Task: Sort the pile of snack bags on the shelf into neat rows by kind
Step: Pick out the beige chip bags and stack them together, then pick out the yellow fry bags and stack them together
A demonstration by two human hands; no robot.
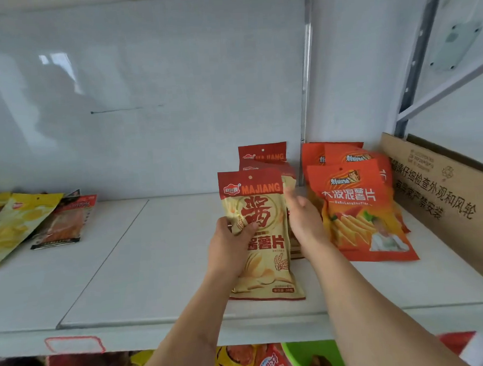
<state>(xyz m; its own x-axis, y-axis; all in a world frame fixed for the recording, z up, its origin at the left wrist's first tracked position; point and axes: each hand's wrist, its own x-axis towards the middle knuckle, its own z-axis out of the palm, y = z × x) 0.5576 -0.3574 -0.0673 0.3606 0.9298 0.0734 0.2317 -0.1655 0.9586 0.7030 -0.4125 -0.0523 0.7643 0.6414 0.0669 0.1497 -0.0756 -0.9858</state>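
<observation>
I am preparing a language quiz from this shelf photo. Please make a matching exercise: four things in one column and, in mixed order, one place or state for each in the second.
Things
1. MAJIANG bag
2. orange bags
3. yellow bags
4. carton

Places or states
A. far right of the shelf
B. far left of the shelf
C. held by the left hand
D. between the MAJIANG row and the carton

Pairs: 1-C, 2-D, 3-B, 4-A
</observation>
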